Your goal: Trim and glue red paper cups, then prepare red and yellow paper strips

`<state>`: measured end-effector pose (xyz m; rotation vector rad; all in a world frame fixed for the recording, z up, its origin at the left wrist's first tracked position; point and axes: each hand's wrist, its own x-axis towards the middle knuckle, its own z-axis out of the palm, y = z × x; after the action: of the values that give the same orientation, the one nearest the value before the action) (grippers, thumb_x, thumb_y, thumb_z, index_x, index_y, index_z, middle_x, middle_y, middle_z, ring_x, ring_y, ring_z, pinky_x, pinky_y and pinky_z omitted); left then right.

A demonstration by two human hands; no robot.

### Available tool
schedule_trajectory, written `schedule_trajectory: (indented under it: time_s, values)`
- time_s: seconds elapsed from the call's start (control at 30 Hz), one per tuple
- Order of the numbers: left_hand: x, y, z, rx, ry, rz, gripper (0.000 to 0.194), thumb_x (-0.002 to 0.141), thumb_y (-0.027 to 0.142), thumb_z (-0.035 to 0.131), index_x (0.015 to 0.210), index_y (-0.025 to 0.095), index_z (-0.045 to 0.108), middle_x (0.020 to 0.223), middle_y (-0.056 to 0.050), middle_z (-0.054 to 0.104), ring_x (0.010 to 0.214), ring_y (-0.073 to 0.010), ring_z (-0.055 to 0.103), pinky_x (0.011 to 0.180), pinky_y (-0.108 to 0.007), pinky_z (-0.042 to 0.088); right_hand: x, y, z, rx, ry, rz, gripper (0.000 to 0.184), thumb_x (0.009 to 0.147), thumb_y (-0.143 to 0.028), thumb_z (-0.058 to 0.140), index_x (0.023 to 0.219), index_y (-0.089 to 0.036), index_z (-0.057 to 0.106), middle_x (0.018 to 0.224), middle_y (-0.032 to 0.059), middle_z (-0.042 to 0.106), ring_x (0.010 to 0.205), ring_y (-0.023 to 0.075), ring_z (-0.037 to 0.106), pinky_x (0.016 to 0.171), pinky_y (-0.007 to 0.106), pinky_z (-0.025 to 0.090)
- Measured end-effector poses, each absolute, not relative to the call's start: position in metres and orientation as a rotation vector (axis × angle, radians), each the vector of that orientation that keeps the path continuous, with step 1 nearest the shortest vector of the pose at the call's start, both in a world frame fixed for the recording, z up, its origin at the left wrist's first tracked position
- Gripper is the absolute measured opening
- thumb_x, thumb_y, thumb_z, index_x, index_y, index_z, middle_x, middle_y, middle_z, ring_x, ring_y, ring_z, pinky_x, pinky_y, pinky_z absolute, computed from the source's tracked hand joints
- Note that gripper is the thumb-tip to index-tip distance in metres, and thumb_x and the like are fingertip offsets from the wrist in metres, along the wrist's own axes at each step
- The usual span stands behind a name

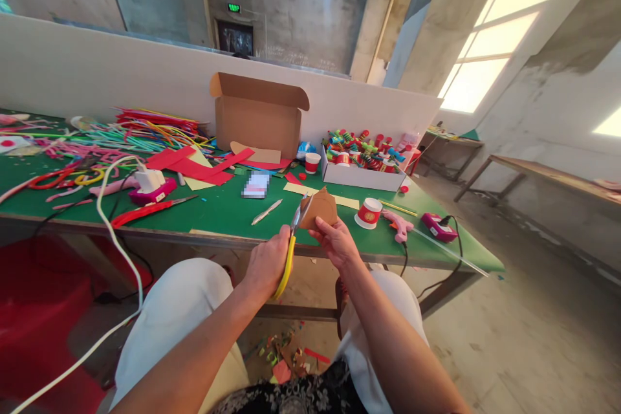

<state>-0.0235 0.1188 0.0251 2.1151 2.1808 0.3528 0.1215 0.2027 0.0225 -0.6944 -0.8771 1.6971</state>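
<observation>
My left hand [266, 264] is closed round the yellow handles of a pair of scissors [291, 247], whose blades point up and away. The blades meet the left edge of a small brown cardboard piece [320, 207]. My right hand [336, 242] pinches that piece from below, with thumb and fingers on its lower edge. Both hands hover in front of the near edge of the green table [228, 210], above my knees in light trousers.
On the table lie a pen [266, 212], red scissors [145, 211], a red paper cup [369, 213], a pink glue gun [398, 225], red foam sheets [194, 165], an open cardboard box [259, 115] and a white tray of crafts [361, 176]. Scraps litter the floor.
</observation>
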Motion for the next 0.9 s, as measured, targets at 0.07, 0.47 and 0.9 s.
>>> schedule_trajectory:
  time_s: [0.07,0.47,0.9]
  values:
    - [-0.023,0.118,0.026,2.104,2.186,0.342,0.023,0.099,0.019,0.032,0.120,0.020,0.042,0.107,-0.014,0.072,0.095,-0.0297,0.073,0.071,-0.035,0.052,0.122,0.203,0.022,-0.703,-0.886,1.695,0.039,0.055,-0.020,0.093,0.084,-0.018,0.068,0.085,-0.0005,0.071,0.071,0.0116,0.066,0.060,0.020,0.062]
    - [-0.023,0.116,0.030,2.116,2.184,0.278,0.023,0.098,0.018,0.033,0.119,0.019,0.042,0.102,-0.014,0.073,0.094,-0.0322,0.073,0.070,-0.037,0.052,0.127,0.206,0.024,-0.711,-0.918,1.691,0.043,0.049,-0.024,0.096,0.082,-0.016,0.070,0.082,-0.0003,0.071,0.068,0.0109,0.065,0.055,0.018,0.060]
    - [-0.023,0.114,0.031,2.122,2.167,0.238,0.022,0.097,0.017,0.036,0.119,0.020,0.042,0.098,-0.015,0.073,0.095,-0.0316,0.073,0.072,-0.036,0.052,0.133,0.207,0.029,-0.696,-0.972,1.685,0.042,0.049,-0.023,0.095,0.082,-0.017,0.071,0.079,-0.0002,0.072,0.063,0.0109,0.065,0.051,0.018,0.059]
